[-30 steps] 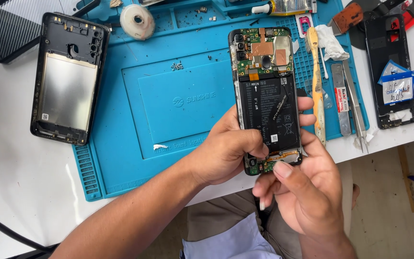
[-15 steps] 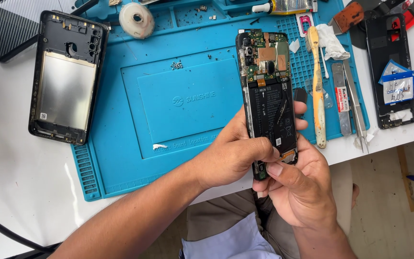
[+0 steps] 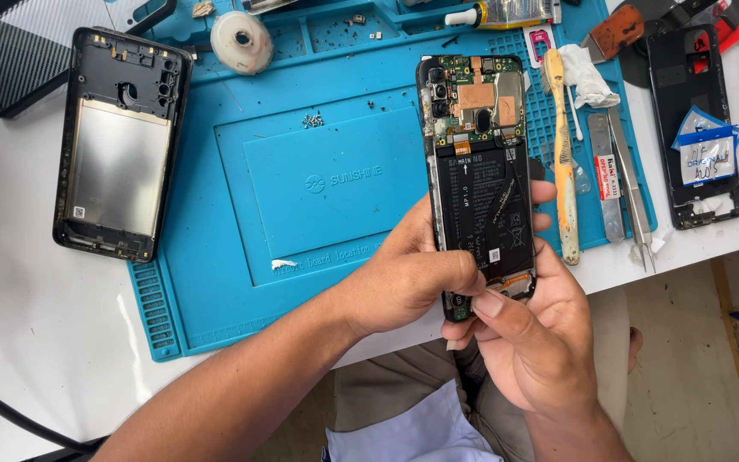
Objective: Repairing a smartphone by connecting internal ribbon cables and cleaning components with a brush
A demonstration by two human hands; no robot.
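Gripping the opened phone (image 3: 479, 171) upright above the blue mat (image 3: 215, 282), we clenched our left hand (image 3: 404, 278) around its lower edge while our right hand (image 3: 532, 342) pinched its bottom end

Phone repair workbench. A blue silicone repair mat (image 3: 318, 180) covers a white table (image 3: 19, 342). On the mat's right edge lie tweezers (image 3: 630, 188) and a pry tool (image 3: 562, 162); left of it, a detached phone back housing (image 3: 121, 141); loose screws (image 3: 311, 121) on it.
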